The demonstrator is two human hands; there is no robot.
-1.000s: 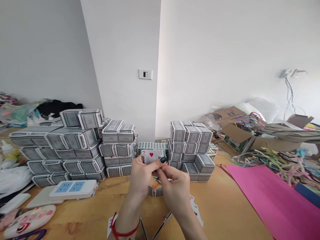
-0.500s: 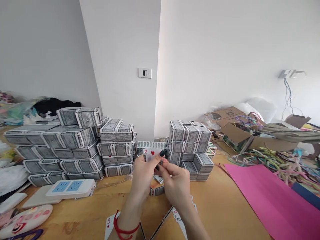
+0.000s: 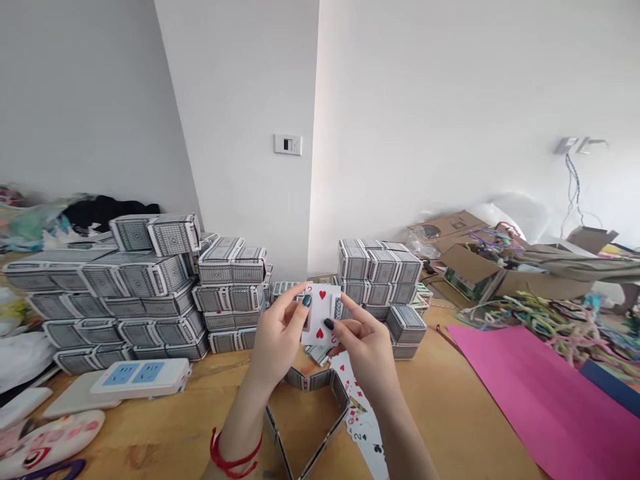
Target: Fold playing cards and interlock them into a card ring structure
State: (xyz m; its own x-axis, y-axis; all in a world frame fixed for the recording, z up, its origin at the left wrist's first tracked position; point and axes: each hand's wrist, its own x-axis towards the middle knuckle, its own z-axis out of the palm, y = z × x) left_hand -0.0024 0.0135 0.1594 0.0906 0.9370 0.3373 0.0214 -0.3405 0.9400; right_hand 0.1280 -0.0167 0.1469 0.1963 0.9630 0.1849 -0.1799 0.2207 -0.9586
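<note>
A two of hearts playing card (image 3: 321,313) is raised above the table, face toward me. My left hand (image 3: 280,333) pinches its left edge, thumb on the face. My right hand (image 3: 363,340) has its thumb and fingers closed on the right side, where a strip of grey patterned card back shows. Below stands a heart-shaped outline of cards on edge (image 3: 316,381), its point toward me. Loose face-up cards (image 3: 364,427) lie partly under my right forearm. Another patterned card (image 3: 318,355) lies just beyond the outline.
Stacked blocks of folded cards rise at left (image 3: 160,273), centre-left (image 3: 233,270) and right (image 3: 380,267). A white power strip (image 3: 143,378) lies front left. Pink paper (image 3: 505,380), tangled pipe cleaners (image 3: 545,327) and an open cardboard box (image 3: 467,270) occupy the right.
My hands have moved apart, uncovering the two of hearts between them. The heart outline and more of the loose cards now show; the three of diamonds at lower left is out of sight.
</note>
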